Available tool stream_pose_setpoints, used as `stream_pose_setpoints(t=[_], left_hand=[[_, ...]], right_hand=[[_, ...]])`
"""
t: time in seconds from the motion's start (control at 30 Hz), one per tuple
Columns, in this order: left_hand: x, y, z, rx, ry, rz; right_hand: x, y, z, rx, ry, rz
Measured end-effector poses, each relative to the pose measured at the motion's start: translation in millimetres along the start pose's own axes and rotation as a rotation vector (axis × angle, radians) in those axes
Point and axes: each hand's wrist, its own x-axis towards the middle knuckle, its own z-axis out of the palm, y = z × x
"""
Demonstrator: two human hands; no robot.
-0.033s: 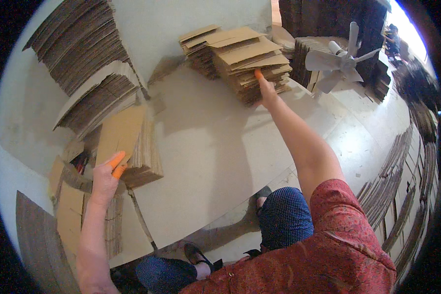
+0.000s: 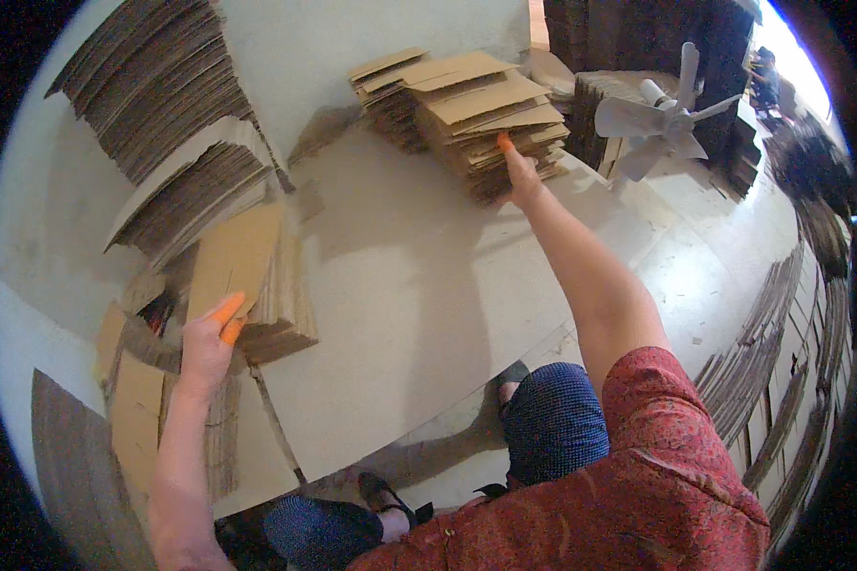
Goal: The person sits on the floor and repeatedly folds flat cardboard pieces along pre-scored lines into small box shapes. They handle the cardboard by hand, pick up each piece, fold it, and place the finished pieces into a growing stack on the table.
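My left hand, with orange covers on two fingertips, is closed at the lower edge of a stack of brown cardboard sheets standing on edge at the left of the pale tabletop. Stretched far forward, my right hand grips the near right side of a tall, uneven pile of flat cardboard pieces. Its orange-covered thumb rests against the layered edges, and its other fingers are hidden. A smaller cardboard pile stands just left of that pile, touching or very close to it.
Large stacks of cardboard lean along the left wall. More cardboard stands at the near left. A white-bladed fan is at the back right. Cardboard bundles line the floor on the right.
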Motion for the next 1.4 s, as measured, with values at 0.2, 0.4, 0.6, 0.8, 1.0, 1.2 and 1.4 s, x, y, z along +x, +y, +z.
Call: stream_pose_setpoints(t=[0.2,0.4,0.6,0.8,1.0,1.2,1.4], left_hand=[[10,-5,0,-0.119,0.154,-0.046],[-27,18,-11,0.038,0.437,0.199],[-118,82,29,0.017,0.128,0.49],[-179,39,-6,0.2,0.219,0.11],[-193,-57,-83,0.624,0.17,-0.713],[-202,-96,-92,0.347,0.069,-0.691],[-187,-50,-95,0.371,-0.042,-0.526]], right_hand=[[-4,5,-29,-0.243,0.404,0.003],[-126,43,25,-0.164,-0.125,-0.005],[-279,54,111,0.093,-0.425,0.352],[-310,68,94,-0.228,-0.316,-0.041],[-308,89,44,-1.136,-0.383,-0.419],[-321,87,49,-0.968,-0.406,-0.297],[-360,53,74,-0.609,-0.395,-0.379]])
